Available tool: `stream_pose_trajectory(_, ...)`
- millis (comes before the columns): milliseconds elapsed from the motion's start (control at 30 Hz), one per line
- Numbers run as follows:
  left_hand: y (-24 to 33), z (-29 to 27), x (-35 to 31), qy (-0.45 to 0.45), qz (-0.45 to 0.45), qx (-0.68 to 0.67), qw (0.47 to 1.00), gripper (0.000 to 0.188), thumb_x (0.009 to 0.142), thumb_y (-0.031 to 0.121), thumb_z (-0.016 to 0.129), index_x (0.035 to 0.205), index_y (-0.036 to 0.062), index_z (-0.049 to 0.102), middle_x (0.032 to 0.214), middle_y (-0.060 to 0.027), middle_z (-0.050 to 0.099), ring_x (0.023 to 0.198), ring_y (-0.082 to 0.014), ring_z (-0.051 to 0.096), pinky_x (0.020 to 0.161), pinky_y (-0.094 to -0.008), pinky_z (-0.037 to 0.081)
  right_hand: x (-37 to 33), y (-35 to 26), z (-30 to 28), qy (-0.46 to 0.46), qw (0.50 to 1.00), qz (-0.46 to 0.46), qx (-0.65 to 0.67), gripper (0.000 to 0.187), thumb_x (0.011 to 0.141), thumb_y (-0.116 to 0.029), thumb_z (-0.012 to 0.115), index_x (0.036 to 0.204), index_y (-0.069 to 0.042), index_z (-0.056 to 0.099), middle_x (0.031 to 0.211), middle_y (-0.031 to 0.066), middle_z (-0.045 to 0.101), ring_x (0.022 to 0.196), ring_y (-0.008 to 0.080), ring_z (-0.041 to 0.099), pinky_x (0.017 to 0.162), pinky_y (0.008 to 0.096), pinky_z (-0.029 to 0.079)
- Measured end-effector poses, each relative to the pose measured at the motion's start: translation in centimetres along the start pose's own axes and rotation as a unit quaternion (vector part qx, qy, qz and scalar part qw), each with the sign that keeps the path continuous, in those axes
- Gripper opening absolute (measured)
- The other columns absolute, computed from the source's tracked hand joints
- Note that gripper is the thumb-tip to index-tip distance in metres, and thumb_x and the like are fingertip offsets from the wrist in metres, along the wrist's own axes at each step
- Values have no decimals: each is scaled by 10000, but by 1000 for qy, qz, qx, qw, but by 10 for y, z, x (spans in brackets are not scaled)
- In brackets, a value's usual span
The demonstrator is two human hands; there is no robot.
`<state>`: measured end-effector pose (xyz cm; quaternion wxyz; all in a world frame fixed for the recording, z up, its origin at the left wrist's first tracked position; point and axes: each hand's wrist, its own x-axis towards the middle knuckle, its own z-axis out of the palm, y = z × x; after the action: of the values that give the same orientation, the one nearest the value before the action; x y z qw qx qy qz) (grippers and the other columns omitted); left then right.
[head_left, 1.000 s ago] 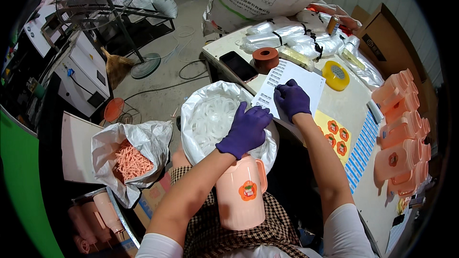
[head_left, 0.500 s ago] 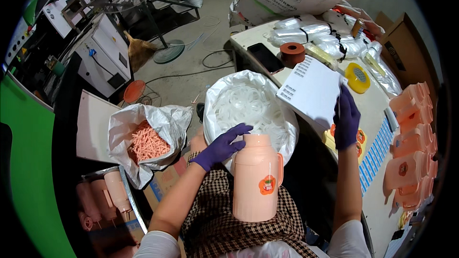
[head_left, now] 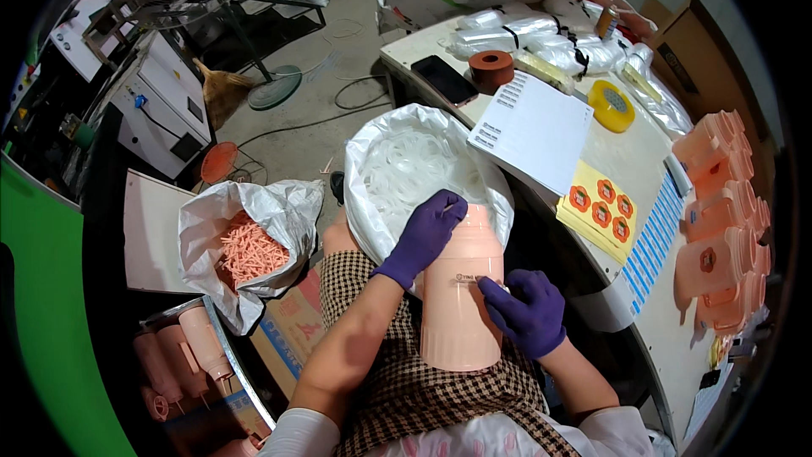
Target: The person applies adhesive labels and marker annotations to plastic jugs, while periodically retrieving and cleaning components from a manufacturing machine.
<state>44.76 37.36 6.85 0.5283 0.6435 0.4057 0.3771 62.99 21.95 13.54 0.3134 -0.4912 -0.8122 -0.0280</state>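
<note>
A pale pink thermos jug body [head_left: 461,330] stands upright on my lap, over a checked apron. My left hand [head_left: 427,233] is closed around its neck at the top, fingers curled over the rim. My right hand [head_left: 526,311] is at the jug's right side, fingers bent and pinched on a small strip label [head_left: 469,278] with dark print that lies across the jug's front. A bit of white shows at those fingertips. The jug's handle is not visible from here.
Clear plastic rings fill a white sack [head_left: 414,169] in front. A smaller sack [head_left: 292,228] holds pink strips. On the right table [head_left: 584,267] lie white label sheets [head_left: 541,131], flower stickers [head_left: 600,207], tape rolls, a phone [head_left: 444,79] and several pink jug parts [head_left: 715,237].
My right hand has come from the label sheets to the jug. The jug has been turned, so its flower sticker and handle no longer show. My left hand now curls over the neck.
</note>
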Motion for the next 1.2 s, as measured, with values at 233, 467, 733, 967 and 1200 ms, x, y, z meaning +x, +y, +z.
stream_pose_trajectory(233, 1, -7, -5, -35, 6, 29, 999, 250, 1042, 237, 524, 1096, 1, 586, 930, -60, 613, 884, -126, 542, 850, -308, 471, 2, 0, 7, 4, 999, -20, -39, 469, 731, -166, 802, 1183, -248, 710, 911, 17, 545, 696, 188, 551, 556, 307, 447)
stream_pose_trajectory(467, 8, -25, -6, -180, -37, -66, 981, 521, 952, 378, 642, 1323, 49, 483, 1192, -59, 572, 1073, -161, 521, 981, -322, 440, -2, 0, 12, -4, 998, -30, -49, 477, 733, -173, 800, 1194, -243, 701, 913, 13, 539, 697, 179, 545, 552, 304, 442)
stream_pose_trajectory(733, 10, -33, -8, -225, 21, -21, 974, 945, 673, 333, 850, 1435, 34, 377, 1365, -106, 470, 1306, -231, 434, 1132, -359, 333, -4, 4, 8, -19, 997, -42, -69, 524, 738, -182, 775, 1248, -246, 671, 942, 18, 547, 723, 183, 547, 550, 308, 443)
stream_pose_trajectory(967, 19, -35, -14, -230, 29, 62, 971, 1073, 579, 291, 900, 1460, 30, 348, 1414, -133, 436, 1352, -256, 398, 1143, -365, 320, -4, -4, 4, -44, 994, -34, -90, 507, 771, -190, 741, 1267, -251, 655, 938, 17, 542, 724, 178, 540, 543, 300, 440)
stream_pose_trajectory(1200, 41, -43, -32, -203, 4, -31, 979, 873, 655, 219, 897, 1371, 54, 427, 1274, -72, 521, 1211, -188, 502, 1040, -360, 426, -14, 47, -50, -75, 963, 133, -221, 553, 870, -208, 673, 1406, -265, 551, 841, 73, 535, 731, 272, 575, 533, 394, 472)
